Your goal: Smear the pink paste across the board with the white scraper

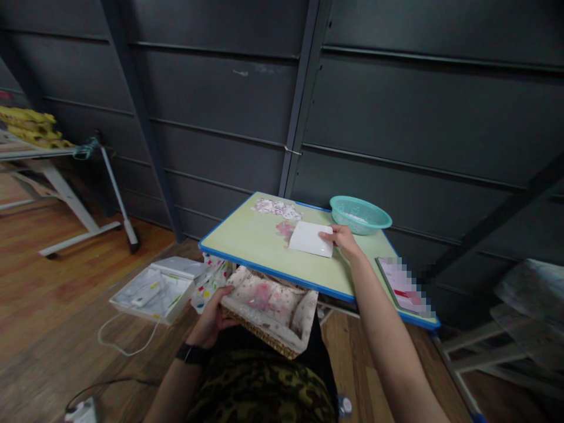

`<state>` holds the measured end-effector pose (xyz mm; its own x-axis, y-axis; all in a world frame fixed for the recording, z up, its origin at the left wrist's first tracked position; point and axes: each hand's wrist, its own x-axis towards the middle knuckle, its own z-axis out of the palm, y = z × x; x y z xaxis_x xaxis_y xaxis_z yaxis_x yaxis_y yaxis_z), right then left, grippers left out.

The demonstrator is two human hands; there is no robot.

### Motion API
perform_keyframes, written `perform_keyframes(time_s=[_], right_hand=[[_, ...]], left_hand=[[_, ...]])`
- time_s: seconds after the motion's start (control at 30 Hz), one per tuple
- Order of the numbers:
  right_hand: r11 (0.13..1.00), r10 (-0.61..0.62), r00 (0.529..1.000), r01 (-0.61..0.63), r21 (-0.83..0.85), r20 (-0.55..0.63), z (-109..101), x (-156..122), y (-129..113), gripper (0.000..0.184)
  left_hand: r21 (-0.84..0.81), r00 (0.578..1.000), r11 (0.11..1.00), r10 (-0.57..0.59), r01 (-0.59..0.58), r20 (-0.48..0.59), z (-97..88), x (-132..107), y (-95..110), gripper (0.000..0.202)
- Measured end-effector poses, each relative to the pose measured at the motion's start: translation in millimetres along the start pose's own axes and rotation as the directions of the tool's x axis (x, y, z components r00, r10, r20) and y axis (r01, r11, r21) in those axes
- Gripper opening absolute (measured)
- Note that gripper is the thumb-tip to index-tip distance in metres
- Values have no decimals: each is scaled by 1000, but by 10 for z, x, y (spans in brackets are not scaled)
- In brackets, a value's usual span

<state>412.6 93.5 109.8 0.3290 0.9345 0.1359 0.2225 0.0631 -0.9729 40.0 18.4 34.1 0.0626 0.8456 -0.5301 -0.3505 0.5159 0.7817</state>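
Note:
My right hand (342,239) reaches over a small green table with a blue rim (247,238) and pinches the right edge of a white rectangular sheet (309,238) lying flat on the tabletop. My left hand (214,317) is closed on the left rim of a wicker basket with a floral cloth lining (268,311), which rests on my lap under the table's front edge. A black watch (190,353) sits on my left wrist.
A teal plastic bowl (359,214) stands at the table's back right; a phone (403,286) lies at the right edge. An open white box (156,289) with a cable sits on the wooden floor to the left. A white-legged table (66,194) stands far left. Dark panelled wall behind.

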Motion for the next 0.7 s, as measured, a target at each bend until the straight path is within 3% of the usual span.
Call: perform_keyframes(time_s=[0.17, 0.33, 0.53, 0.7], right_hand=[[1000, 3, 1000, -3, 14, 6, -1, -8, -2, 45], [1000, 13, 996, -14, 7, 91, 46, -25, 1, 45], [998, 23, 999, -24, 57, 31, 40, -12, 0, 46], [1000, 15, 990, -17, 16, 143, 67, -39, -4, 45]], left_hand=[[4, 1000, 1000, 7, -7, 7, -7, 12, -13, 14], [3, 1000, 1000, 7, -7, 2, -21, 28, -24, 13], [5, 1000, 1000, 8, -8, 5, -12, 3, -16, 16], [-2, 1000, 1000, 7, -7, 4, 7, -14, -8, 16]])
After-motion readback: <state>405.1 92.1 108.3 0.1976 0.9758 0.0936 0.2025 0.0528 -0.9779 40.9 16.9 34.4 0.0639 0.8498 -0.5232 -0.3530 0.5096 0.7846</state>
